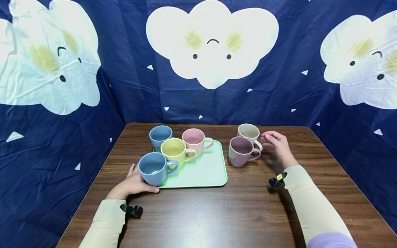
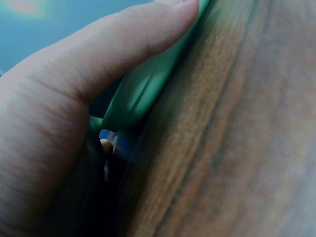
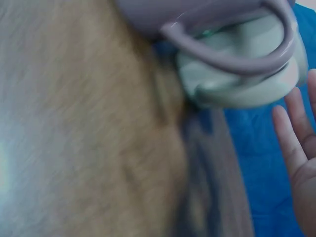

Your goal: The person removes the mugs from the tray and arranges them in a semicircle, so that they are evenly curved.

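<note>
My left hand (image 1: 134, 182) rests around the near left corner of the pale green tray (image 1: 204, 172). Its thumb (image 2: 123, 44) lies straight along the tray's front edge, close under a blue mug (image 1: 152, 169); that mug partly hides the fingers at the left side. Over at the right, my right hand (image 1: 277, 144) holds nothing, its fingers loosely extended beside the handle of a cream mug (image 1: 248, 130). A mauve mug (image 1: 239, 153) stands on the table in front of the cream one and overlaps it. In the right wrist view, the fingertips (image 3: 281, 116) are just apart from the cream handle.
Behind the front blue mug, a yellow mug (image 1: 172, 147), a pink mug (image 1: 193, 139) and another blue mug (image 1: 160, 133) sit close together toward the tray's left and back. The brown wooden table (image 1: 198, 217) meets a dark blue cloud-print curtain (image 1: 192, 103) at its far edge.
</note>
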Available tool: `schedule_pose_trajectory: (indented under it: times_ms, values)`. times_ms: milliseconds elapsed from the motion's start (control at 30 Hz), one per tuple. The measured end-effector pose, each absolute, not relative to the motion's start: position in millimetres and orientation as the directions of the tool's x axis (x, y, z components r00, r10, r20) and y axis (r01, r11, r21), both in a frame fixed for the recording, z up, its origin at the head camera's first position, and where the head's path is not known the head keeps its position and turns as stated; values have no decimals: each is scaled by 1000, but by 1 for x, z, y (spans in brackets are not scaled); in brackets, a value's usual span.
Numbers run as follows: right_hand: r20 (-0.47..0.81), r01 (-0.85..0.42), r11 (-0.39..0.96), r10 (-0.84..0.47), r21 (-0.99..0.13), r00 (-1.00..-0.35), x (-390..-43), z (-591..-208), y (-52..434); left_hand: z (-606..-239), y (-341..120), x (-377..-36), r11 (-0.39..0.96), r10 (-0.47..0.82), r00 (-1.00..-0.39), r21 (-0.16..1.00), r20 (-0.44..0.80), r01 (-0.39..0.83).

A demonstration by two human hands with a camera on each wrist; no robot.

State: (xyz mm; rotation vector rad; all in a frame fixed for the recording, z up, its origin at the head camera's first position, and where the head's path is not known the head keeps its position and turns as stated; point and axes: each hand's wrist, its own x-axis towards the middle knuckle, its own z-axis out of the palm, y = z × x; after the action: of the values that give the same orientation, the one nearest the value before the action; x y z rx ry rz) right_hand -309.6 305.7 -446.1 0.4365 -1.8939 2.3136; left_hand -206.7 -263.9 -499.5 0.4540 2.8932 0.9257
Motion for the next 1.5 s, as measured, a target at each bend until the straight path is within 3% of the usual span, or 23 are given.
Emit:
schedule_pose_trajectory:
  times_ms: [133,567,1000,1500]
  values:
    - [385,-371,-164,-61,-914,-921,-311,-429,299,-500,-264,-207,775,301,-953,576,25,260]
    - [495,-470,-208,-92,-858,-864,-311,-387,254,-500,-264,-207,777,299,-954,575,23,257]
    - [486,-446,-252,-130,-859,-864,-312,-371,182,-500,-264,-208,772,299,-954,582,21,255]
    - [406,-350,-279,-176,-894,-896,-309,-388,120,-503,-266,-209,777,304,-952,573,22,261]
